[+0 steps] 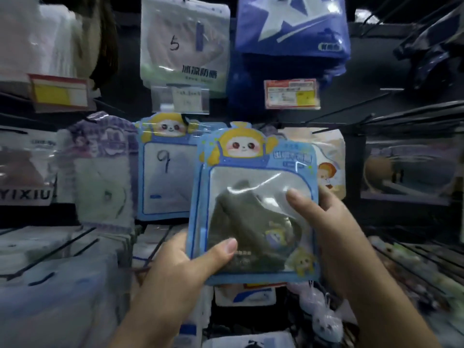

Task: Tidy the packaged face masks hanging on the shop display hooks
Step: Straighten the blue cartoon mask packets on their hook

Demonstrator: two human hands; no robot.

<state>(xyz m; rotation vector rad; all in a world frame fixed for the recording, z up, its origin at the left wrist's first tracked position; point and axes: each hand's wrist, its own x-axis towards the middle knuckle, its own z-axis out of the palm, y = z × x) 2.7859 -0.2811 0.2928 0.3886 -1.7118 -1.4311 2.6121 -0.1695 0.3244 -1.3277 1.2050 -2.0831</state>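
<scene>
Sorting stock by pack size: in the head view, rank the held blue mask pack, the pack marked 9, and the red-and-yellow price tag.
1. Held blue mask pack, though nearness to the camera inflates it.
2. Pack marked 9, partly hidden.
3. Red-and-yellow price tag.

The fingers of the left hand (183, 257) and of the right hand (334, 222) lie out of sight behind the blue mask packet (253, 204), with only the thumbs showing on its front, and both forearms run off the bottom edge. That packet covers the right side of the packet marked 9 (165, 177) and most of the cream packet (331, 167) behind it. The print on the price tag (291, 94) is too blurred to read, and the packet marked 5 (184, 43) is cut by the top edge.
</scene>
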